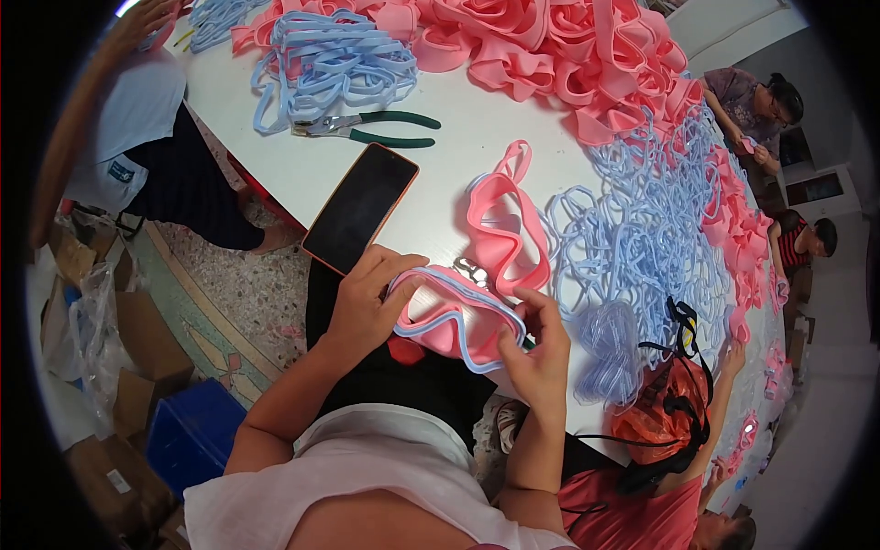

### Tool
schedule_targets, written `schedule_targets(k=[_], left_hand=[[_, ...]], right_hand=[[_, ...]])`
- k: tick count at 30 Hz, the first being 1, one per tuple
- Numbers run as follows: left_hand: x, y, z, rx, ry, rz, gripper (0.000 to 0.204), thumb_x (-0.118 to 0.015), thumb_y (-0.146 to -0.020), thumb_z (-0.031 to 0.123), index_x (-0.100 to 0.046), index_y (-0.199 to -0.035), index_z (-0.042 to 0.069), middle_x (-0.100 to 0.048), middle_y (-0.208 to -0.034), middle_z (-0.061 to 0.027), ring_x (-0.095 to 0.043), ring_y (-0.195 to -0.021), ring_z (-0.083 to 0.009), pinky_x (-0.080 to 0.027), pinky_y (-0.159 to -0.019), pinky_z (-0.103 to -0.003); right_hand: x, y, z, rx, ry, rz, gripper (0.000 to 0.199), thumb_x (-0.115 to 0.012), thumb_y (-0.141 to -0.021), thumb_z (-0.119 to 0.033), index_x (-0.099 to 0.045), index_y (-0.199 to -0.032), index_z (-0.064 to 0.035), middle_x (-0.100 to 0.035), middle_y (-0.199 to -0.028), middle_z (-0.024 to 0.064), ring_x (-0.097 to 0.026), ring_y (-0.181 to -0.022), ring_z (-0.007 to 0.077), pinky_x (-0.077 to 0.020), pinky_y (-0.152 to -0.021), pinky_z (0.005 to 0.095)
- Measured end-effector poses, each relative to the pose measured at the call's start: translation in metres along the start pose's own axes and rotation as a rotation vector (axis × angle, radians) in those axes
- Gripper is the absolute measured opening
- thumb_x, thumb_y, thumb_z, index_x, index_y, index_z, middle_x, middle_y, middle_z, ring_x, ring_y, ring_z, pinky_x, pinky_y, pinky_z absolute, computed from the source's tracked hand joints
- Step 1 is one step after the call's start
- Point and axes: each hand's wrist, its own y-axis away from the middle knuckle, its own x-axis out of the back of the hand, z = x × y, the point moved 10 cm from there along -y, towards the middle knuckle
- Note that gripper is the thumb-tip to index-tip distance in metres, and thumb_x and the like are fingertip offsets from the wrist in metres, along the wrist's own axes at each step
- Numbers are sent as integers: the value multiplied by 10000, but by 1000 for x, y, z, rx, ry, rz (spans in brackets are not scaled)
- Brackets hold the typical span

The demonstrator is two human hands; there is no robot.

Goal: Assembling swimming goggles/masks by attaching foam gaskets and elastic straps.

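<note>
A pink goggle-shaped skirt (440, 337) with a light-blue strip along its rim is held between my two hands just over the table's near edge. My left hand (365, 298) pinches its left end, thumb on top. At the opposite end, my right hand (539, 353) has thumb and fingers closed on the rim. Just beyond lies a second pink goggle-shaped skirt (532, 249) with a blue edge and a loop at its top. Small shiny metal parts (472, 272) show between the two skirts, partly hidden.
On the white table (243, 115) lie a dark phone (360, 209), green-handled pliers (390, 117), a bundle of blue strips (339, 64), piled pink skirts (550, 55), tangled blue strips (660, 202), a clear cord bundle (608, 353) and a red bag (660, 412). Other people sit or stand around.
</note>
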Motion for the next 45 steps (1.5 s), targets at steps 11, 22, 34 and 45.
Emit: schedule_targets(k=[11, 22, 34, 45], left_hand=[[-9, 3, 10, -22, -78, -71, 274, -591, -911, 30, -668, -1174, 40, -542, -879, -94, -554, -772, -177, -455, -667, -283], [-14, 2, 19, -138, -129, -106, 310, -553, -906, -5, -635, -1204, 18, -558, -899, -116, -575, -741, -231, -482, -648, -317], [3, 8, -11, -18, -5, -1, 222, -533, -959, 61, -621, -1157, 9, -609, -921, -130, -592, -775, -242, -481, -718, -306], [5, 13, -19, 78, 200, 4, 177, -569, -941, 63, -661, -1076, -3, -620, -880, -107, -571, -752, -176, -457, -686, -275]], right_hand=[[-4, 14, 20, -174, -304, -26, 462, -641, -795, 54, -507, -1234, 5, -511, -908, 16, -512, -846, 97, -425, -800, 218], [19, 41, 21, -138, 170, 257, 344, -604, -939, -146, -517, -1225, 25, -596, -1016, 115, -600, -850, 176, -511, -770, 295], [-52, 67, 61, -501, -1047, 10, 336, -491, -1013, -137, -473, -1298, 40, -601, -933, 69, -565, -758, 123, -474, -640, 242], [-50, 61, 47, -247, -1000, -7, 448, -648, -925, -106, -496, -1333, 1, -588, -1238, 103, -583, -1084, 175, -468, -927, 310]])
